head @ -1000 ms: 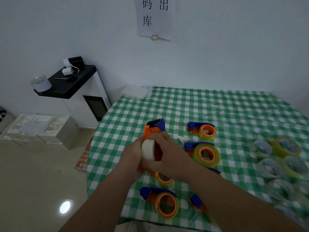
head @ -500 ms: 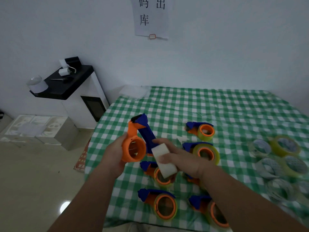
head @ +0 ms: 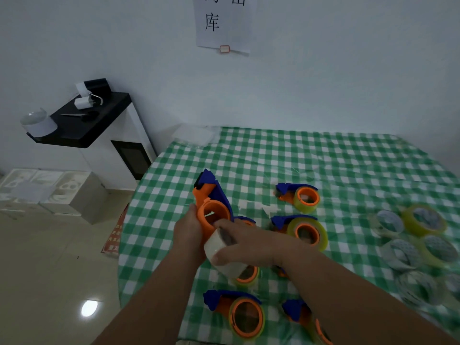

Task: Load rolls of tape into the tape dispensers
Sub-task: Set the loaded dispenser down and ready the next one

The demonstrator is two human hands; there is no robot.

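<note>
- Left hand point(head: 189, 232) is wrapped around the empty orange-and-blue dispenser point(head: 211, 207), held up above the worktop point(head: 323, 165) with its round hub facing the camera.
- Right hand point(head: 246, 245) is clamped on a whitish roll of tape point(head: 219, 247), thumb on the near side and fingers over the top. The roll sits just below and beside the hub, not on it yet as far as I can tell.
- My guess at the step: lining up the roll's core with the orange hub so it can be pushed on.
- What could go wrong: if the roll goes on tilted, the core will probably catch on the hub's edge and jam halfway. It looks a bit skewed to the hub right now.
- It could also go on the wrong way round, so the tape would feed away from the blue cutter end. I can't see the loose end, so no idea which way it's facing.
- The loaded dispensers point(head: 303, 230) lie right under both hands, so a dropped roll would likely land among them and knock them about.
- The spare rolls point(head: 423, 220) sit well apart on the right, so they're out of harm's way.
</note>
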